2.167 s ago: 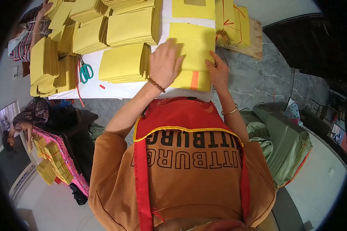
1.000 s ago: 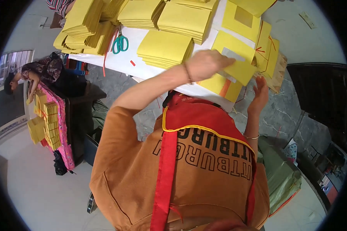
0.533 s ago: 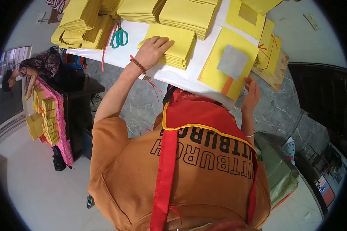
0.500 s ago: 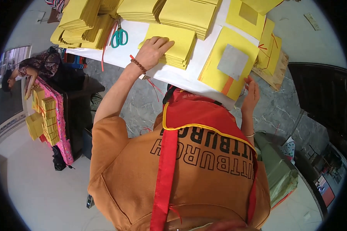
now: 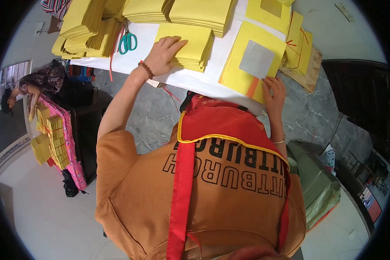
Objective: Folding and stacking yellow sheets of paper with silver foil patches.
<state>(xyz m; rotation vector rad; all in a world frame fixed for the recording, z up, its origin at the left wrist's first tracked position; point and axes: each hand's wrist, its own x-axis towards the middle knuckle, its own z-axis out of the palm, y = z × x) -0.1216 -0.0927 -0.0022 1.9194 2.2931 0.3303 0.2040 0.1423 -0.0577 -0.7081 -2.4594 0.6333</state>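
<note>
My left hand (image 5: 161, 56) lies on a short stack of folded yellow paper (image 5: 190, 41) at the table's near edge, fingers stretched over its left side. To the right, my right hand (image 5: 274, 93) has its bent fingers at the near right corner of a pile of yellow sheets (image 5: 234, 52), seemingly pinching the edge; the thumb's grip is partly hidden. A grey square (image 5: 257, 59) and an orange strip (image 5: 252, 87) lie on top of that pile. Teal-handled scissors (image 5: 128, 43) rest left of the short stack.
Tall yellow paper stacks (image 5: 199, 17) line the table's far side. Red string (image 5: 112, 60) hangs over the near edge. Tied yellow bundles (image 5: 300, 47) sit on a wooden board (image 5: 312, 71) at right. Another person (image 5: 43, 80) bends over a pink-covered table (image 5: 69, 130) at far left.
My right hand has moved from beside the sheet pile to its near right corner, with its fingers bending in. My left hand stays on the short stack. The whole view has shifted slightly.
</note>
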